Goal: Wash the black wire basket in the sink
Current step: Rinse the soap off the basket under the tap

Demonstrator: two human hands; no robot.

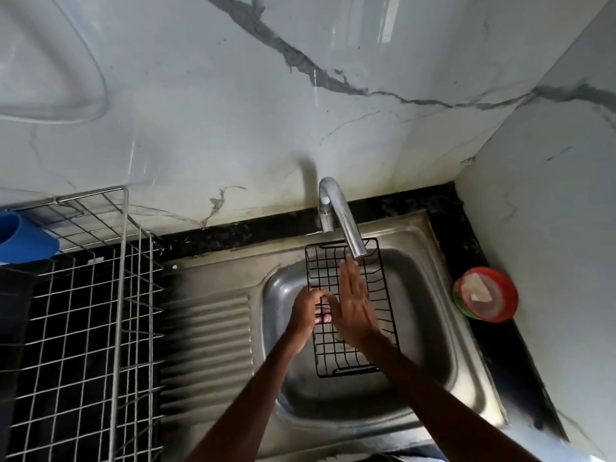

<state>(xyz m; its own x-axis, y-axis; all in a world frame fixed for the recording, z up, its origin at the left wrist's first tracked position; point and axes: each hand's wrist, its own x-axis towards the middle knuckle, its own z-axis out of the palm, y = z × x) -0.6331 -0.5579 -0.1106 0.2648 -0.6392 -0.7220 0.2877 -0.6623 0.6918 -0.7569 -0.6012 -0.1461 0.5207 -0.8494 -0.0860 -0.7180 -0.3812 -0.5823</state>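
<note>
The black wire basket (383,295) is held over the steel sink (430,315), its far end under the spout of the chrome tap (343,218). My left hand (308,310) grips the basket's left rim, fingers curled through the wires. My right hand (355,303) lies flat on the basket's mesh with straight fingers, fingertips just below the tap's spout. No water stream is clear to see.
A ribbed steel drainboard (206,335) adjoins the sink on the left. Beyond it stands a silver wire dish rack (100,311) with a blue bowl (26,241). A red and green soap tub (485,293) sits on the black counter at the right, by the marble wall.
</note>
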